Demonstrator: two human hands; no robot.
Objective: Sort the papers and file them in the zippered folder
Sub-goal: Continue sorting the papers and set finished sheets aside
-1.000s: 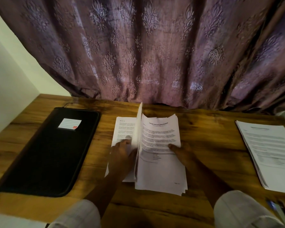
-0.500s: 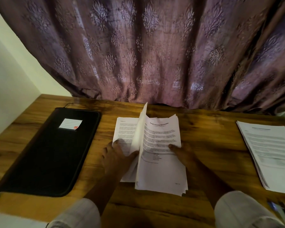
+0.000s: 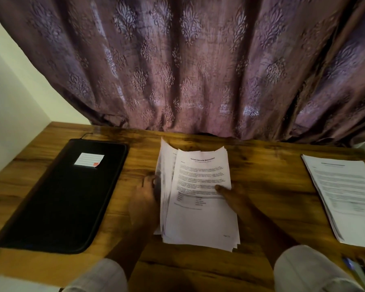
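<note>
A stack of printed papers (image 3: 200,207) lies in the middle of the wooden desk (image 3: 268,186). Several sheets on its left side stand up on edge, blurred. My left hand (image 3: 144,197) lies against that raised left edge with fingers stretched forward; its thumb is hidden behind the sheets. My right hand (image 3: 233,194) presses a straight fingertip on the top page, near its right edge. The black zippered folder (image 3: 57,199) lies flat and closed at the left, apart from both hands, with a white label (image 3: 89,159) on its cover.
A second stack of printed pages (image 3: 346,197) lies at the desk's right edge. Pens (image 3: 354,270) show at the bottom right corner. A purple patterned curtain (image 3: 188,66) hangs along the desk's far edge, and a white wall (image 3: 9,102) stands at the left.
The pages that lay flat under my left hand have swung up and over toward the main stack. My left hand slid left, off those pages to their outer edge. My right hand stayed put.
</note>
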